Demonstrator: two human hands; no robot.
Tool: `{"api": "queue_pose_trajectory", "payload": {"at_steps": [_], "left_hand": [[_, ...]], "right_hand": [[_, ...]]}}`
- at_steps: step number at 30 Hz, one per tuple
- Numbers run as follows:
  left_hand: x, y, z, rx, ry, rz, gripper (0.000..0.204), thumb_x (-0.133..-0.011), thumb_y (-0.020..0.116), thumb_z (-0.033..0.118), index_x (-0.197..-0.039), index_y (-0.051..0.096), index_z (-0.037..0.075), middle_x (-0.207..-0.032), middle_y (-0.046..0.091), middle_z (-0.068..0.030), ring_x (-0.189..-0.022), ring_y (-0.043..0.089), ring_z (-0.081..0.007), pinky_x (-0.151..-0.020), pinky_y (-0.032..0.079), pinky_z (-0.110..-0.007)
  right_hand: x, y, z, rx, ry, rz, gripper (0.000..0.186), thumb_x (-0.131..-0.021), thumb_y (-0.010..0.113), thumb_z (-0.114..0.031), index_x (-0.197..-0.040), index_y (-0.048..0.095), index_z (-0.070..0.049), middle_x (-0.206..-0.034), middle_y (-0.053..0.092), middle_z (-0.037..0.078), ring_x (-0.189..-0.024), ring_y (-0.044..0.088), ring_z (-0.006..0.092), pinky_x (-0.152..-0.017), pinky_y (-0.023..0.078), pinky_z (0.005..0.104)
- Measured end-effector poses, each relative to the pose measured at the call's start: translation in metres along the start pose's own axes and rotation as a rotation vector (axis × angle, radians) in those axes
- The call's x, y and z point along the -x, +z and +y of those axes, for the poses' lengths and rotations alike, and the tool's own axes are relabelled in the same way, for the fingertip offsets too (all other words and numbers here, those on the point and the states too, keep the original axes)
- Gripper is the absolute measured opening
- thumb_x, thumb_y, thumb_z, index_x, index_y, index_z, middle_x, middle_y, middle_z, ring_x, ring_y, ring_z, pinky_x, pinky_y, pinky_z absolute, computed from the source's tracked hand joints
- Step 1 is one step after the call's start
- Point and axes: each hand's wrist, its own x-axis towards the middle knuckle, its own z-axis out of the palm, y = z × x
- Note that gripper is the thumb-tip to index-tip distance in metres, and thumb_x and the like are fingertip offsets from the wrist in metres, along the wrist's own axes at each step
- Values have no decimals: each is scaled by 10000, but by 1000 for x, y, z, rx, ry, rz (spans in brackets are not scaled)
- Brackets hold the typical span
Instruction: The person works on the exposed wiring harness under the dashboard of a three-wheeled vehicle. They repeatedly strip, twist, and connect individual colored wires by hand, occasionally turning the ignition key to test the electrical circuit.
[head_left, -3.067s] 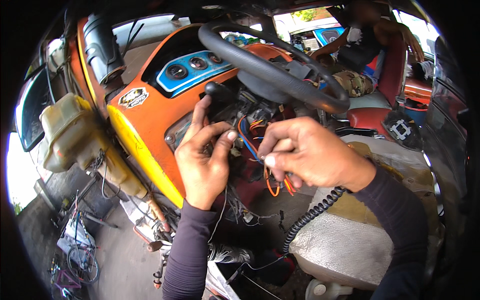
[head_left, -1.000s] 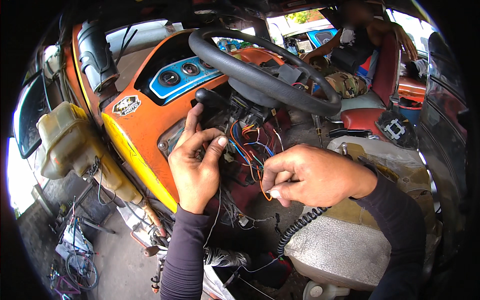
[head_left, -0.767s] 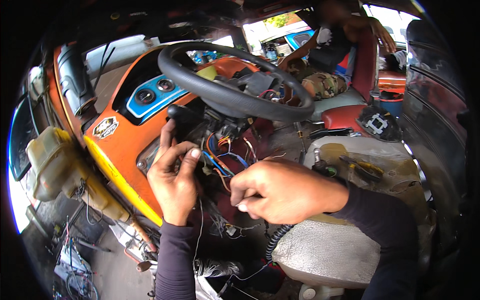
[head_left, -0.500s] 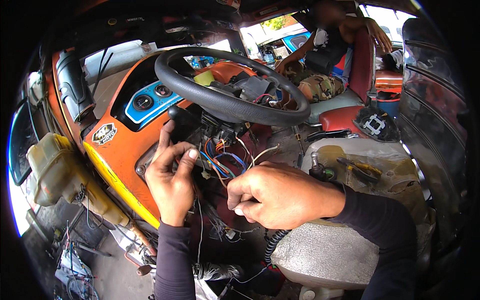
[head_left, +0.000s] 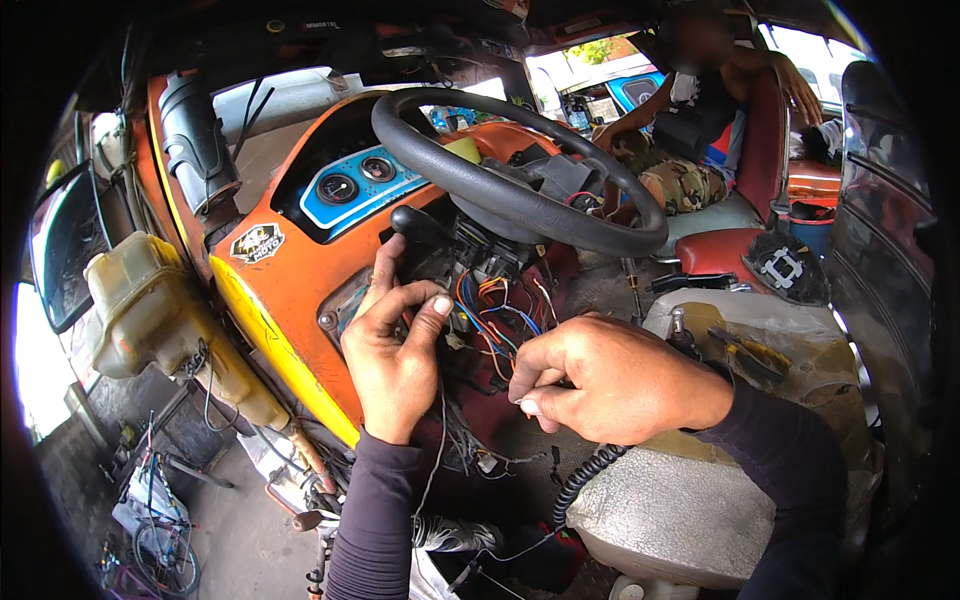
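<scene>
Below a black steering wheel (head_left: 500,195), a bundle of coloured wires (head_left: 500,310) hangs from the opened steering column (head_left: 490,250). Just right of the bundle, my right hand (head_left: 630,385) has thumb and fingers pinched on a thin wire, mostly hidden, with a small orange bit below the fingertips. My left hand (head_left: 395,350) is left of the wires, thumb and curled forefinger close together and another finger pointing up near a black stalk lever (head_left: 418,225). Whatever its fingers hold, if anything, is hidden. Loose grey wires (head_left: 465,440) dangle between my forearms.
An orange dashboard (head_left: 300,260) with a blue gauge panel (head_left: 360,190) is at left, beside a yellowed plastic tank (head_left: 150,310). Yellow-handled pliers (head_left: 750,352) lie on the worn seat (head_left: 680,510). Another person (head_left: 690,130) sits at the far right.
The whole view has shifted, so the cab and both hands appear further right. My hands keep nearly the same pose beside the wires.
</scene>
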Motion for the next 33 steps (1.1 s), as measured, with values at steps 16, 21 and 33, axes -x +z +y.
{"api": "queue_pose_trajectory", "payload": {"at_steps": [16, 21, 33], "left_hand": [[3, -10, 7, -18, -21, 14, 136, -842, 775, -32, -978, 779, -38, -1526, 565, -232, -1385, 588, -298, -1175, 418, -392], [9, -23, 12, -118, -43, -42, 147, -832, 782, -17, -978, 785, -24, -1506, 586, -226, -1403, 580, -323, -1151, 437, -385], [99, -27, 3, 12, -264, 74, 106, -874, 774, -9, -973, 764, -45, -1310, 708, -188, -1033, 718, -241, -950, 544, -352]], "right_hand": [[2, -6, 0, -149, -11, -53, 132, -985, 606, -2, -1076, 689, 45, -848, 720, 83, -765, 692, 123, -692, 553, 300], [7, -20, -26, -193, 39, 130, 295, -1021, 596, -56, -1308, 601, 10, -801, 683, 35, -724, 628, 73, -660, 519, 283], [-124, 50, -35, 1283, -311, 1079, 205, -881, 669, -201, -983, 683, -23, -777, 690, 85, -605, 737, 168, -491, 572, 276]]}}
